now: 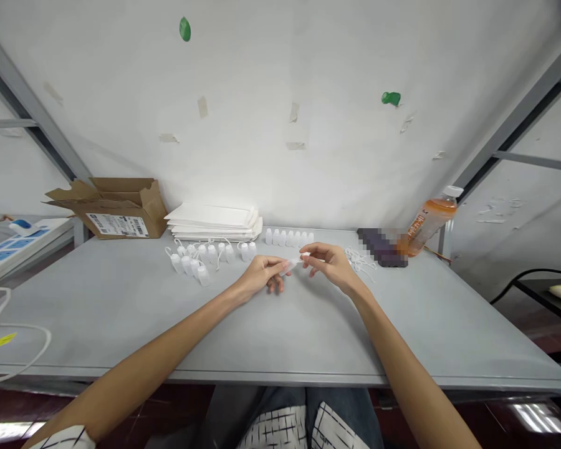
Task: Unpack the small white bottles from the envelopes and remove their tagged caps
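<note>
A small translucent white bottle (288, 267) lies tilted in my left hand (263, 274), pinched between thumb and fingers. My right hand (326, 260) is closed at the bottle's narrow end, its fingertips pinching a thin white piece, perhaps a cord. Behind my hands stands a row of several small white bottles (290, 238). To the left are several more bottles (203, 274), some with white cord loops. A loose bunch of white cords (361, 260) lies just right of my right hand.
An open cardboard box (116, 212) and a stack of white sheets (212, 221) stand at the back left of the grey table (280, 340). At the right are an orange drink bottle (432, 218) and a dark, partly pixelated object (378, 246). White cable (47, 346) loops at the left edge.
</note>
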`<state>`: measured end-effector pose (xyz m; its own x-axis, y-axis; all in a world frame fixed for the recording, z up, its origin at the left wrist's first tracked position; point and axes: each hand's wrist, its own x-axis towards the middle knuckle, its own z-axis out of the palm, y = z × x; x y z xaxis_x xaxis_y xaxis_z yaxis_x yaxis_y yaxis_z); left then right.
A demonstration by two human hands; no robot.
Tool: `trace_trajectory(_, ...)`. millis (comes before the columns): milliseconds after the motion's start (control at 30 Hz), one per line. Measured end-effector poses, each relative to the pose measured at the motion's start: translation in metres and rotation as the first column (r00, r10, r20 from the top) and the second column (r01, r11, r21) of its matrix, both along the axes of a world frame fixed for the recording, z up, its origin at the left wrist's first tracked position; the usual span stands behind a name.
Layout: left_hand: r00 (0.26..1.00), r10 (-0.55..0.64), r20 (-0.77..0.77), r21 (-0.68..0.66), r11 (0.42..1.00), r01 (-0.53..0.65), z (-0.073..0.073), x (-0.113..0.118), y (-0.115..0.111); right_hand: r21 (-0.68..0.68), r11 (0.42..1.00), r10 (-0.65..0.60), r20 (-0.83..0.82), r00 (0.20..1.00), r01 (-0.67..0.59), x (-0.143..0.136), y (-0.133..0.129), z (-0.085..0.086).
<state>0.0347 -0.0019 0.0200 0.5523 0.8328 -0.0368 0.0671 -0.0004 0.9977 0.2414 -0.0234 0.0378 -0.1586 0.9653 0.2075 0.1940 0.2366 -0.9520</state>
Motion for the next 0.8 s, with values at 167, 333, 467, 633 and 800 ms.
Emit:
trace_trajectory(167,1.000,0.015,0.020,-0.003,1.000,-0.015,-0.002,-0.001,0.002,0.112,0.965,-0.235,-0.025,0.972,0.236,0.020,0.005,0.005)
trace_trajectory(333,1.000,0.016,0.016,0.006,1.000,-0.016,-0.004,-0.001,0.002,0.304,0.803,-0.580,0.202,0.789,0.513,0.055,0.010,0.005)
trace_trajectory(467,1.000,0.016,-0.007,0.008,1.000,-0.016,-0.003,-0.001,0.002,0.332,0.804,-0.593,0.369,0.716,0.494,0.075,0.008,0.006)
trace_trajectory(633,1.000,0.024,-0.015,0.011,1.000,-0.024,-0.003,0.000,0.001,0.262,0.850,-0.526,0.481,0.701,0.458,0.085,0.000,0.014)
trace_trajectory(800,1.000,0.013,-0.009,0.009,1.000,-0.013,-0.003,0.000,0.000,0.101,0.912,-0.376,0.595,0.711,0.398,0.087,-0.008,0.022)
